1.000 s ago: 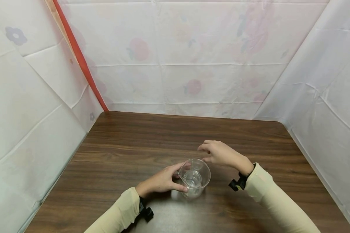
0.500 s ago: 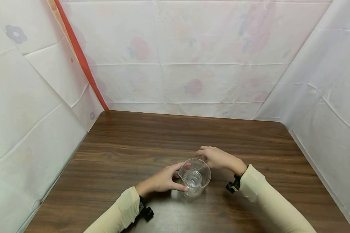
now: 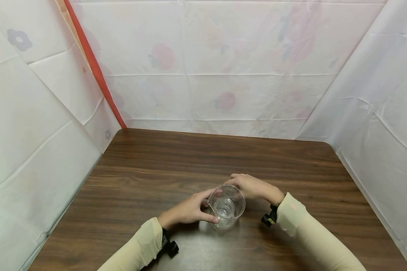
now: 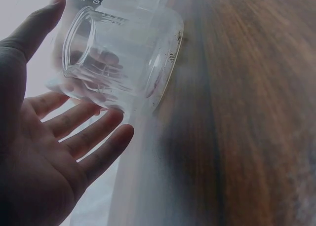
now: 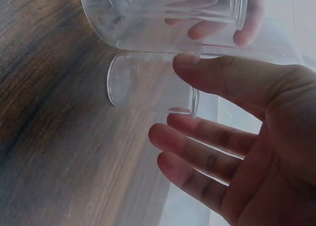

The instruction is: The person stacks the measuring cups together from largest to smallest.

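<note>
A large clear glass beaker [image 3: 237, 214] stands upright on the table, with a smaller beaker [image 3: 224, 208] visible inside it. My left hand [image 3: 191, 209] holds the large beaker from the left, thumb on the near side and fingers on the far side. Close beside the large beaker, in the right wrist view, stands a small clear beaker [image 5: 153, 85]. The right hand [image 3: 254, 186] pinches that small beaker near its rim, thumb on one side and index finger on the other. In the head view it is mostly hidden behind the large glass.
A dark wood-grain table [image 3: 149, 158] lies under everything. Pale printed sheets [image 3: 203, 94] hang behind it and along both sides. A red strip [image 3: 91, 62] runs down the back left corner.
My right hand has moved left and slightly toward me, and its fingers have closed in on the small beaker behind the large one. The left hand and large beaker stay still.
</note>
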Motion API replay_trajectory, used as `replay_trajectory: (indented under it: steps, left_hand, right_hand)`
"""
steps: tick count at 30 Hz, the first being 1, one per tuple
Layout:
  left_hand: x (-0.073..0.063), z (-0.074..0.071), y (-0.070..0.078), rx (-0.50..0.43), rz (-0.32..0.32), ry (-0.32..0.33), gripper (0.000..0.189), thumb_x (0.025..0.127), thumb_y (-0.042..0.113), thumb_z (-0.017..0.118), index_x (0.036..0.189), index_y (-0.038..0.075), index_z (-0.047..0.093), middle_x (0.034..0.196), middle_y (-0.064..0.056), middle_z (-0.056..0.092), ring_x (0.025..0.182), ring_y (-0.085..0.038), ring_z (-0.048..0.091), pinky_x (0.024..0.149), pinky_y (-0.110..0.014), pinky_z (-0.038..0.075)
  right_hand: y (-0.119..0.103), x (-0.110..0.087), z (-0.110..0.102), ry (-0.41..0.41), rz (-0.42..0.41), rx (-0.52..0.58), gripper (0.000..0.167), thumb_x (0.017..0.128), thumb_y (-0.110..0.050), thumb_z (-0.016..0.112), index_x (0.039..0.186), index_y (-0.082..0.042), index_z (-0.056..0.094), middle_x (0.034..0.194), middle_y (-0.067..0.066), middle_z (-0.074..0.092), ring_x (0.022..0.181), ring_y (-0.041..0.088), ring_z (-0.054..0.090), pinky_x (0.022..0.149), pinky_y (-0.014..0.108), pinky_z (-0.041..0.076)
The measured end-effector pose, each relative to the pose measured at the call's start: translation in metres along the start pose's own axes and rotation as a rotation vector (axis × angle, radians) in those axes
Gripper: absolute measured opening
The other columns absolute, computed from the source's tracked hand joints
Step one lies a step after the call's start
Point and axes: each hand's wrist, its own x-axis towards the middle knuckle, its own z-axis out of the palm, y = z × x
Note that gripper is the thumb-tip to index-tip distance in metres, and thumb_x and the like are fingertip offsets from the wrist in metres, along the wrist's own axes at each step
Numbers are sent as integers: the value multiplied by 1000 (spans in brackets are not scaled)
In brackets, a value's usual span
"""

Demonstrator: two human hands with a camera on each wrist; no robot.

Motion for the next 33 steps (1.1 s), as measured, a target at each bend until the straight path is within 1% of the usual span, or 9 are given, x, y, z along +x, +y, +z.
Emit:
replay_trajectory:
  steps: [5, 11, 13, 17, 20, 24, 28, 33]
  left_hand:
    - [0, 1, -1, 5, -9, 0, 82, 80, 43, 78, 148, 28, 37, 147, 4, 50, 122, -20, 58, 100, -28, 48]
    - [1, 1, -2, 7, -4, 3, 81, 80, 42, 79, 148, 27, 37, 146, 3, 51, 122, -19, 57, 99, -28, 49]
    - [1, 1, -2, 7, 3, 5, 81, 80, 41, 79, 148, 27, 38, 146, 2, 51, 123, -19, 57, 99, -28, 49]
    - [1, 1, -1, -2, 7, 1, 80, 80, 40, 79, 148, 26, 38, 145, 1, 51, 125, -19, 56, 99, -28, 49]
    - [1, 1, -1, -8, 6, 0, 80, 80, 39, 79, 147, 26, 39, 145, 1, 52, 126, -19, 55, 99, -28, 49]
    - [1, 1, -2, -1, 9, 5, 80, 80, 39, 80, 147, 26, 39, 144, 1, 53, 126, -18, 55, 98, -29, 50]
    - [1, 1, -2, 3, 2, 5, 81, 79, 38, 80, 148, 25, 38, 144, 2, 53, 126, -17, 54, 99, -28, 50]
    - [1, 1, -2, 3, 6, 10, 80, 79, 38, 80, 147, 25, 39, 142, -2, 54, 122, -21, 58, 98, -32, 51]
  right_hand:
    - [-1, 0, -1, 3, 5, 4, 38, 84, -20, 74, 121, -16, 68, 101, -2, 62, 90, 12, 60, 78, 30, 52]
    - [0, 0, -2, 3, 31, 10, 34, 87, -31, 72, 120, -19, 69, 104, -3, 63, 91, 11, 59, 79, 30, 52]
    - [-1, 1, -2, 3, 47, 13, 35, 87, -33, 72, 120, -19, 69, 105, -3, 63, 89, 10, 59, 78, 29, 51]
    - [-1, 2, -2, 8, 67, 4, 36, 87, -32, 72, 119, -17, 69, 103, -2, 63, 81, 7, 54, 72, 26, 49]
    - [0, 2, -1, 17, 75, -3, 35, 86, -29, 73, 119, -15, 69, 102, -2, 63, 79, 7, 54, 71, 26, 48]
    - [0, 0, -2, 34, 86, -9, 35, 83, -23, 74, 117, -15, 69, 103, -2, 64, 85, 9, 59, 74, 28, 51]
    - [0, -2, -5, 50, 88, -24, 36, 80, -16, 73, 116, -15, 70, 103, -2, 64, 84, 10, 59, 73, 28, 51]
    - [-1, -4, -12, 69, 79, -18, 34, 82, -7, 67, 115, -14, 70, 102, 1, 64, 82, 17, 60, 70, 26, 48]
